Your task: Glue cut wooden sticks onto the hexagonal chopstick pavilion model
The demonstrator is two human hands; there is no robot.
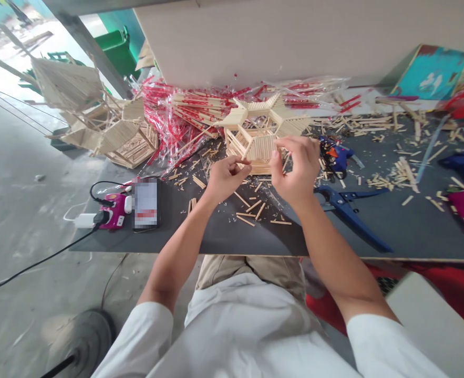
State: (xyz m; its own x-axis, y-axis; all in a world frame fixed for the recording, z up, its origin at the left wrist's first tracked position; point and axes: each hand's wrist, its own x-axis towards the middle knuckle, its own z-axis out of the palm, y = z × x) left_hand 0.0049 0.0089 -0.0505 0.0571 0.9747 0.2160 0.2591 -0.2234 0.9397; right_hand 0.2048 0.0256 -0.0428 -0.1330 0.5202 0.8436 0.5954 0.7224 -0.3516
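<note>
A model built of thin wooden sticks, with flat slatted panels above a latticed base, stands on the dark worktable. At the lower left edge of its front panel, the thumb and fingers of my left hand are pinched together. My right hand has its thumb and index finger closed against the right edge of that same panel. Whether either hand also holds a small separate stick is too fine to make out. Short cut sticks lie scattered just in front of the model.
Left are a larger stick model, a phone and a purple power strip. Plastic-wrapped red-tipped sticks pile up behind. Blue cutters, a blue glue gun and loose offcuts lie right. A table edge runs before me.
</note>
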